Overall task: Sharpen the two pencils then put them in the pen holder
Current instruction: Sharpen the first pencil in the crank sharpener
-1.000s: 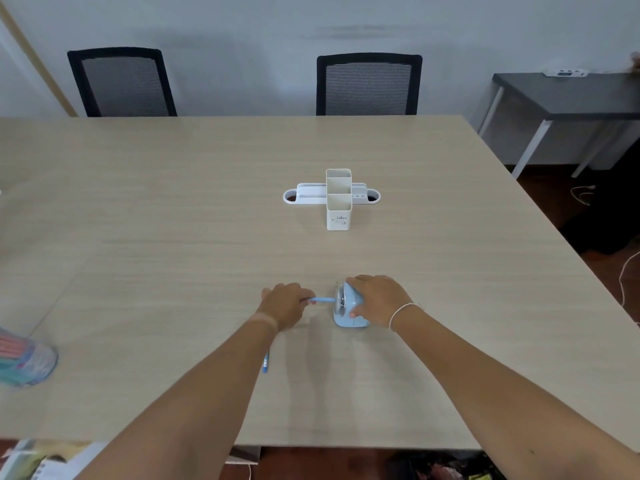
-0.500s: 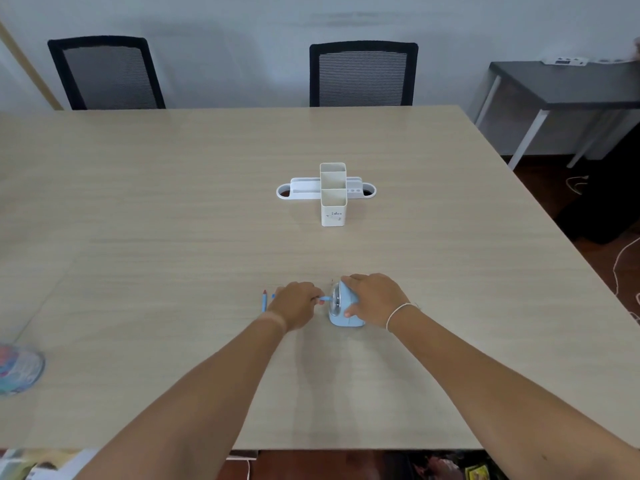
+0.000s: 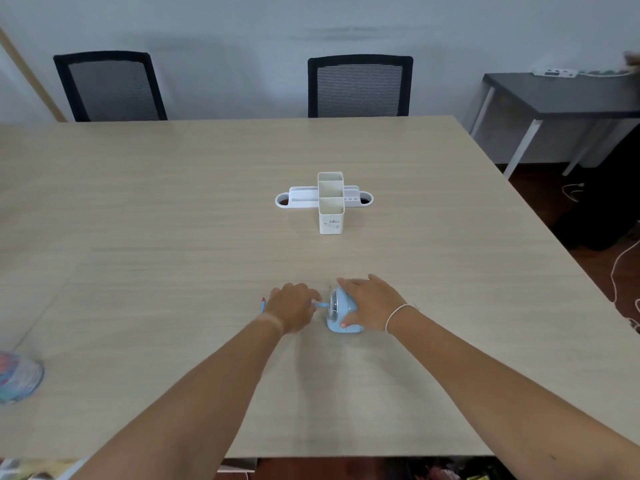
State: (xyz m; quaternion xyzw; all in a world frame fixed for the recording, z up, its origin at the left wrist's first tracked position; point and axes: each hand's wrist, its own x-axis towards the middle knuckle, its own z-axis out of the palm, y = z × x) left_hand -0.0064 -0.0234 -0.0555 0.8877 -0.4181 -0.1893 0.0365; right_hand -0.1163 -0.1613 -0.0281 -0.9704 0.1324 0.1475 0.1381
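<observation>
Pale wood-grain laminate covers the big table (image 3: pixel 173 209), which fills most of the frame; its near edge runs along the bottom and its right edge slants down toward the lower right. Two black mesh-backed chairs (image 3: pixel 360 86) stand behind the far edge against a plain wall, and a dark side table (image 3: pixel 568 95) sits at upper right.

Both forearms reach in from the bottom of the frame and meet just below centre. The right hand (image 3: pixel 372 308) lies palm-down over a rounded light-blue pencil sharpener (image 3: pixel 341 315), fingers spread across its top and thumb pressed on its near side, clamped around the body. The left hand (image 3: pixel 294 306) is curled, fingertips pinched shut on a light-blue pencil (image 3: pixel 321 305) that runs level into the sharpener's left face. A second blue pencil (image 3: pixel 263 304) with a red tip lies on the table, peeking out at the left of that hand.

Above centre stands the white pen holder (image 3: pixel 330 211): two tall square-cornered cups, smooth and open-topped, set in front of a low oval-ended tray. Bare tabletop lies between it and the hands. A blurred, colourful, rounded object (image 3: pixel 19 377) sits near the lower left edge.
</observation>
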